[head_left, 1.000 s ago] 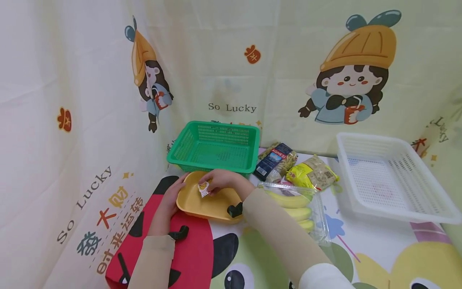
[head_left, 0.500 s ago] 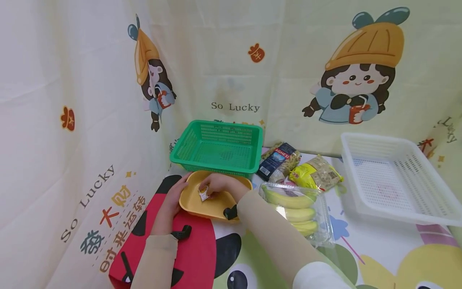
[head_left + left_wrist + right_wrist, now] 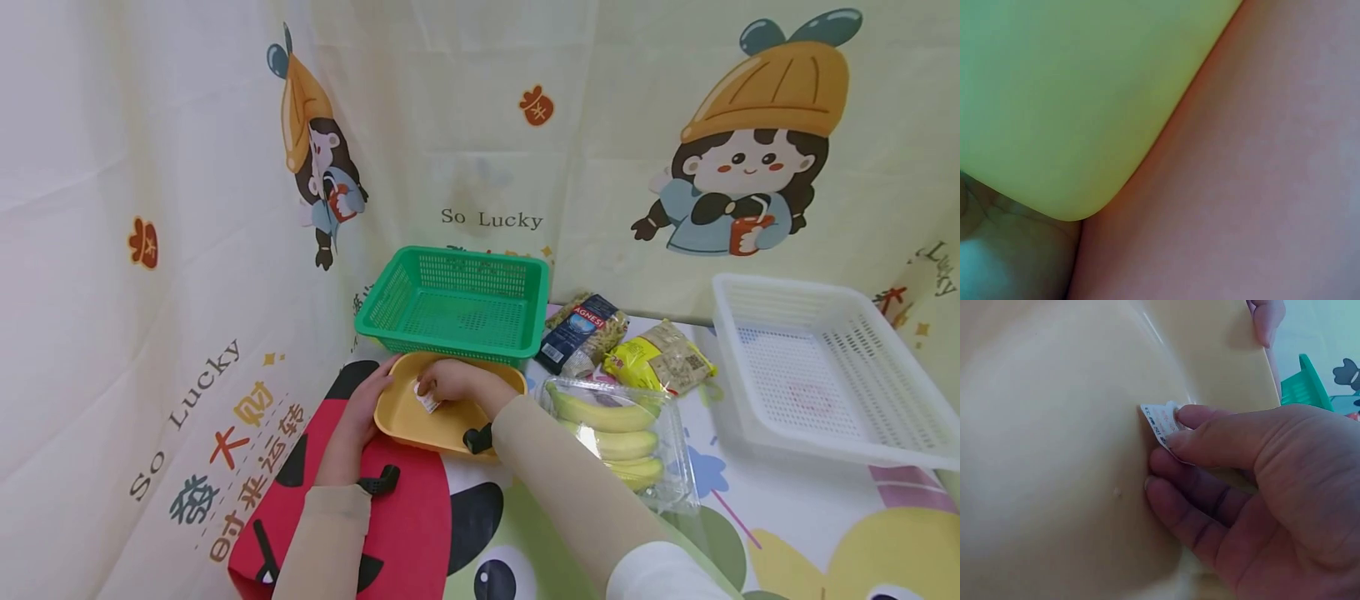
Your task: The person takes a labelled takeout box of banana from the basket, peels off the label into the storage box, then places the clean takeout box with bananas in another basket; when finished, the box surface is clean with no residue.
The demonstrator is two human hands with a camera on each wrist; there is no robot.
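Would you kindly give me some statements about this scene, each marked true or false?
1. The right hand pinches a small printed slip inside the yellow-orange tray. True.
2. The green basket stands behind the tray. True.
3. The left hand is inside the green basket. False: it holds the tray's left side.
4. Bananas lie in a clear plastic container. True.
5. The Agnesi pasta bag is in the white basket. False: it lies between the two baskets.

A yellow tray (image 3: pixel 1072 106) up close — its rounded corner overlapping the left hand (image 3: pixel 1013 256) — beside a pinkish surface (image 3: pixel 1260 169).
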